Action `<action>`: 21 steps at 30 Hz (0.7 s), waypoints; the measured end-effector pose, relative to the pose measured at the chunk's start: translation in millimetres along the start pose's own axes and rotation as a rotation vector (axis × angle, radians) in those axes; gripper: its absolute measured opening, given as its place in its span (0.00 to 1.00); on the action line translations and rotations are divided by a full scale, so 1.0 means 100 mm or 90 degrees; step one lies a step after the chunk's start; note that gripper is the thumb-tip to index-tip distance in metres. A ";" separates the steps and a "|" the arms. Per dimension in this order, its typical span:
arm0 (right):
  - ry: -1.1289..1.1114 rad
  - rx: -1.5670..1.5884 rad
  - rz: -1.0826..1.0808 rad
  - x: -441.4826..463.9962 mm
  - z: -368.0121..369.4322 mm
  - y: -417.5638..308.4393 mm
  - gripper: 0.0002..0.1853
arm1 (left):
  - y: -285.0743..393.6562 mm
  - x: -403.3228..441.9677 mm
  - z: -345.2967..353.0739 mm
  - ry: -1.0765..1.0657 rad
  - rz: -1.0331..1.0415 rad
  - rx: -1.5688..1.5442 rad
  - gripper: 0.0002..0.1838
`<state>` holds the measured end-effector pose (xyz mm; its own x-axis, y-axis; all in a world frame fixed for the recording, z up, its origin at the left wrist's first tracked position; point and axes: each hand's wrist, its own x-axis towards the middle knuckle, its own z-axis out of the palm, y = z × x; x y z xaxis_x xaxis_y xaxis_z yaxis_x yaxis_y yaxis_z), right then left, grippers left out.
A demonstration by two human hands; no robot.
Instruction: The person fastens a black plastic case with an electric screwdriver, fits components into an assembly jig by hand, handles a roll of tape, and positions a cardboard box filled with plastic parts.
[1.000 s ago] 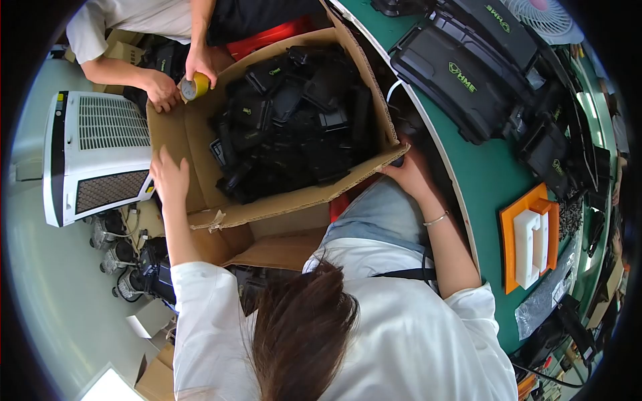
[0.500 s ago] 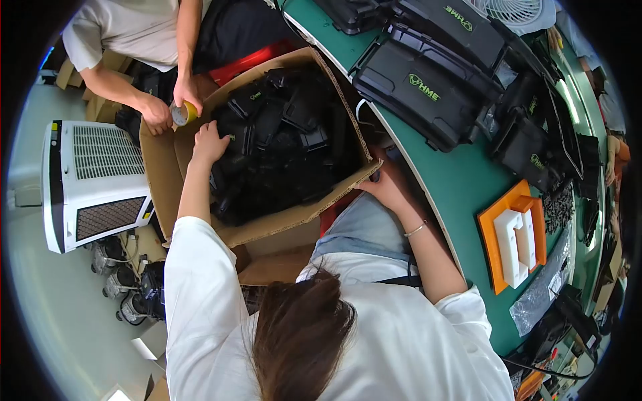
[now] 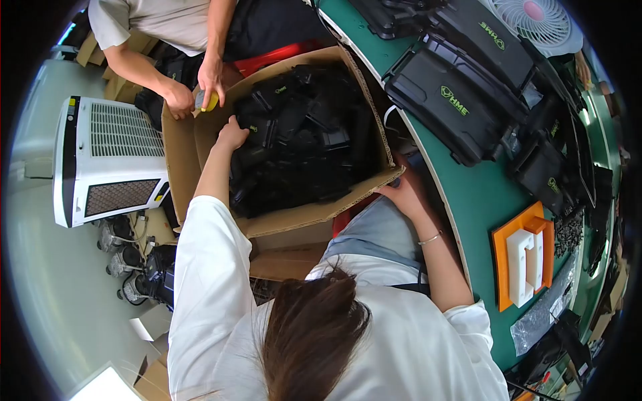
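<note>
My left hand (image 3: 233, 136) reaches over the left part of an open cardboard box (image 3: 348, 200), its fingers apart and resting on black plastic cases (image 3: 271, 134) heaped inside. Some of those cases carry small green logos. Part of the left fingers is hidden against the dark pile. At the box's near right corner, my right hand (image 3: 406, 194) grips the cardboard edge, thumb on the near side and the other fingers mostly out of sight. Across the box, another person's hands (image 3: 211, 73) hold a yellow roll of tape (image 3: 210, 101) by the rim.
On the right runs a green table (image 3: 461, 194) bearing large black cases (image 3: 448, 100), an orange tray (image 3: 501, 267) with a white block (image 3: 521, 267), and a plastic bag (image 3: 545, 321). A white fan (image 3: 535, 20) stands at the back. Left of the box is a white air cooler (image 3: 117, 160).
The whole view has shifted, so most things appear further right. My left hand has drawn its fingers closer together over the cases. The other person's tape roll has turned.
</note>
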<state>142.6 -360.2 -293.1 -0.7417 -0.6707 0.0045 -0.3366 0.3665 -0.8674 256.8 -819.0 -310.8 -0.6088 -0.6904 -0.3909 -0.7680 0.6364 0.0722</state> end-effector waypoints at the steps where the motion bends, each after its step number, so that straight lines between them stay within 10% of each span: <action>1: -0.004 0.005 0.002 0.00 0.00 0.00 0.43 | 0.00 -0.01 -0.01 -0.002 -0.006 -0.002 0.44; 21: -0.025 0.051 0.014 0.01 -0.04 -0.09 0.43 | -0.09 0.06 -0.25 0.042 -0.026 -0.073 0.46</action>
<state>142.8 -361.6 -283.4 -0.7242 -0.6888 -0.0335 -0.2719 0.3299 -0.9040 255.1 -837.9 -291.2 -0.5859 -0.7378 -0.3352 -0.8074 0.5668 0.1639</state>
